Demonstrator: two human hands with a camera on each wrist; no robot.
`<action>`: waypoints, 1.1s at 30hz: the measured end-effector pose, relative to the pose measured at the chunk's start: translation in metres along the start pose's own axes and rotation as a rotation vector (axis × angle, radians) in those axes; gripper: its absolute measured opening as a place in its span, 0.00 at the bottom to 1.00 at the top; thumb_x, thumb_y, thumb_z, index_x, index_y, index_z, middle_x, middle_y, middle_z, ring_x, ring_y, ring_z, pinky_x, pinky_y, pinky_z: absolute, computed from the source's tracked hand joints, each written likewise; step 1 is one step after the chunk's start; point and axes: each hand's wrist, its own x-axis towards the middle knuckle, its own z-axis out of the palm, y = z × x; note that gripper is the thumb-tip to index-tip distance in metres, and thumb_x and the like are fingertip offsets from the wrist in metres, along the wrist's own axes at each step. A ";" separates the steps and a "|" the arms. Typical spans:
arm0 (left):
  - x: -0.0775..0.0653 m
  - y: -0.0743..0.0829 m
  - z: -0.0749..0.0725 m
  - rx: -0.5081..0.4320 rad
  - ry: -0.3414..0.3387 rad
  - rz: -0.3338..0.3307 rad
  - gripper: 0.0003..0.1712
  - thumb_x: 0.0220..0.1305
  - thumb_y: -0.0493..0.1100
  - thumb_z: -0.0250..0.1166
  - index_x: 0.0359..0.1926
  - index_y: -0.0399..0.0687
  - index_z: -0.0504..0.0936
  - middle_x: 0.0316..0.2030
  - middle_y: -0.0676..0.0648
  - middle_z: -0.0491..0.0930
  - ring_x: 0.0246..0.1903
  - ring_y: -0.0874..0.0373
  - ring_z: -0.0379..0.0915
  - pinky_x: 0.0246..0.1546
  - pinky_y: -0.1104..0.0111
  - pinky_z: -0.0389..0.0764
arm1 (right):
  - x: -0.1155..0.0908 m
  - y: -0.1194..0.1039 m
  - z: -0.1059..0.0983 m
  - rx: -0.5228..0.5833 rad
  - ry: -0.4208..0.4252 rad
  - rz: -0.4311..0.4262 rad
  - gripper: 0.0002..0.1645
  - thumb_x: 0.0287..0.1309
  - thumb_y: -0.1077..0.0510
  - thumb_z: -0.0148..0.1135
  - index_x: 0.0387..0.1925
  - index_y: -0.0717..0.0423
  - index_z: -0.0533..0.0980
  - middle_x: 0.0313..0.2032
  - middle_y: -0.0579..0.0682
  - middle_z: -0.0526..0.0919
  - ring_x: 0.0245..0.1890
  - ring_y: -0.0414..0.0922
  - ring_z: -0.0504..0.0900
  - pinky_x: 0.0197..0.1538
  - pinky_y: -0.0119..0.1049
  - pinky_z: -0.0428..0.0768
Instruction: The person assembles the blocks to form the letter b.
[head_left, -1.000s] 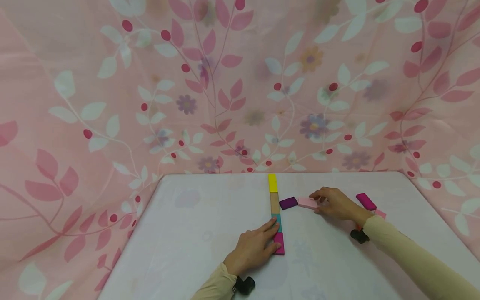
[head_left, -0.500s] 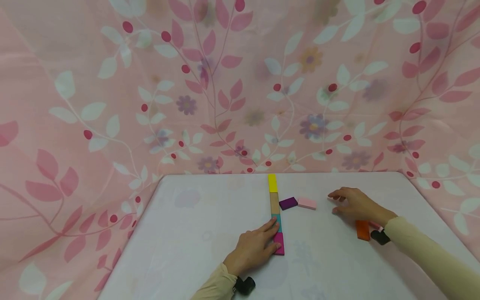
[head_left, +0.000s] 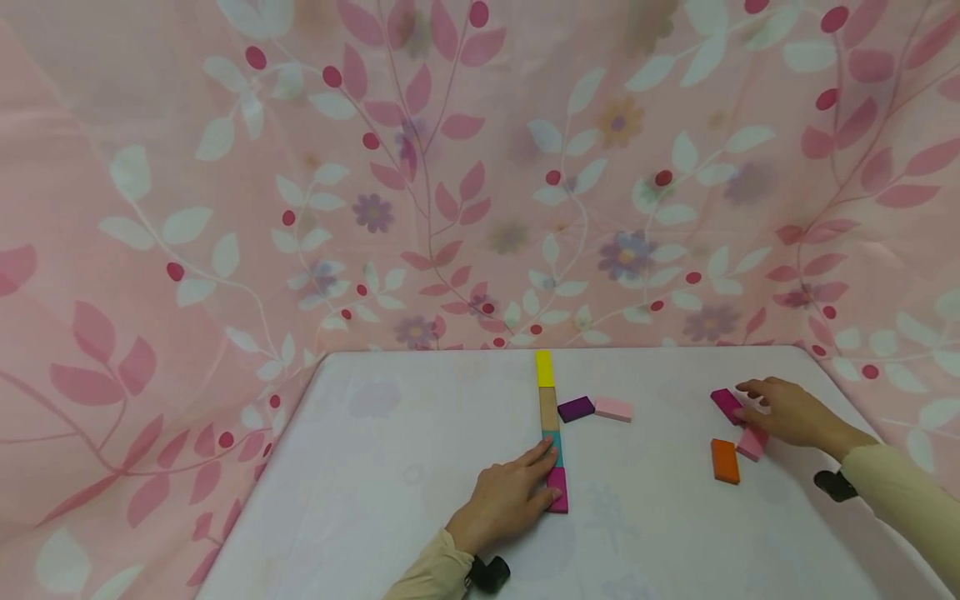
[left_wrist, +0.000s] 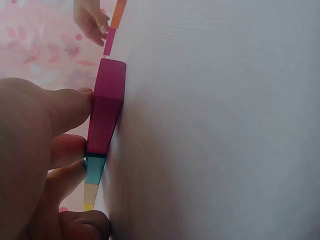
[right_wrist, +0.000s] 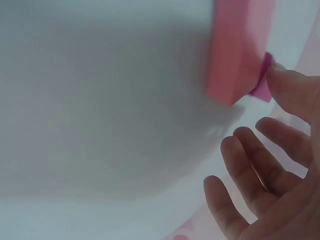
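My left hand (head_left: 495, 504) lies flat over the near end of a straight row of blocks, its fingers touching the teal block (left_wrist: 95, 171) and a magenta block (head_left: 558, 478). Beyond them the row continues with a tan block (head_left: 550, 408) and a yellow block (head_left: 545, 368). On the right, my right hand (head_left: 795, 412) hovers with fingers spread at a second magenta block (head_left: 724, 405), thumb tip right by its edge. A pink block (right_wrist: 235, 55) sits under that hand, partly hidden in the head view. Beside it lies an orange block (head_left: 725, 461).
A dark purple block (head_left: 576, 408) meets the row's right side at a slant, and a light pink block (head_left: 613, 409) adjoins its far end. The white table (head_left: 375, 467) backs onto a pink floral cloth (head_left: 480, 167).
My right hand has let go of the light pink block and moved right to the loose blocks, uncovering the orange one. My left hand has stayed in place.
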 end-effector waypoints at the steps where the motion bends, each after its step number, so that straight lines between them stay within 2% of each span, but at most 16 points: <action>1: 0.000 0.000 0.000 0.001 0.002 0.002 0.33 0.78 0.60 0.60 0.78 0.58 0.72 0.80 0.58 0.64 0.63 0.52 0.83 0.44 0.59 0.84 | -0.001 0.002 0.000 0.010 -0.011 0.010 0.32 0.67 0.51 0.72 0.60 0.73 0.78 0.45 0.61 0.86 0.43 0.57 0.85 0.49 0.60 0.86; 5: 0.000 0.000 -0.001 0.000 0.003 0.001 0.33 0.78 0.60 0.60 0.78 0.58 0.72 0.80 0.58 0.64 0.62 0.52 0.83 0.43 0.59 0.84 | -0.001 0.007 0.003 0.040 -0.032 0.034 0.30 0.67 0.53 0.71 0.60 0.73 0.78 0.43 0.59 0.87 0.41 0.52 0.84 0.47 0.55 0.87; 8: -0.001 0.000 0.000 -0.002 0.000 -0.007 0.33 0.78 0.61 0.60 0.78 0.59 0.72 0.80 0.58 0.64 0.64 0.53 0.82 0.44 0.59 0.84 | 0.000 0.008 0.005 0.046 -0.036 0.042 0.30 0.67 0.53 0.71 0.61 0.71 0.77 0.41 0.57 0.87 0.39 0.49 0.84 0.42 0.46 0.87; 13: -0.001 0.000 0.000 0.003 0.000 -0.010 0.34 0.78 0.62 0.60 0.78 0.60 0.71 0.80 0.59 0.64 0.66 0.54 0.80 0.47 0.58 0.83 | 0.001 0.005 0.009 0.060 -0.040 0.023 0.33 0.68 0.57 0.69 0.68 0.68 0.73 0.38 0.52 0.86 0.35 0.42 0.81 0.34 0.32 0.81; 17: -0.001 0.000 0.000 0.002 -0.010 -0.015 0.34 0.77 0.62 0.60 0.79 0.61 0.71 0.80 0.60 0.63 0.66 0.54 0.80 0.47 0.57 0.83 | 0.001 0.003 0.010 0.066 -0.043 -0.026 0.35 0.68 0.60 0.68 0.72 0.66 0.70 0.36 0.48 0.82 0.32 0.38 0.76 0.33 0.29 0.79; 21: -0.001 0.000 0.002 0.001 -0.009 -0.018 0.34 0.77 0.62 0.60 0.79 0.61 0.71 0.80 0.60 0.63 0.66 0.54 0.80 0.46 0.58 0.83 | 0.001 0.001 0.010 0.078 -0.048 -0.063 0.32 0.68 0.61 0.68 0.70 0.68 0.71 0.35 0.48 0.80 0.30 0.36 0.72 0.32 0.30 0.77; 33: 0.000 0.001 0.000 0.006 -0.006 -0.013 0.34 0.77 0.61 0.60 0.78 0.60 0.71 0.80 0.59 0.64 0.64 0.52 0.82 0.44 0.59 0.84 | 0.006 -0.009 0.009 0.136 -0.121 -0.049 0.36 0.66 0.56 0.73 0.68 0.70 0.72 0.41 0.52 0.86 0.40 0.44 0.81 0.38 0.28 0.83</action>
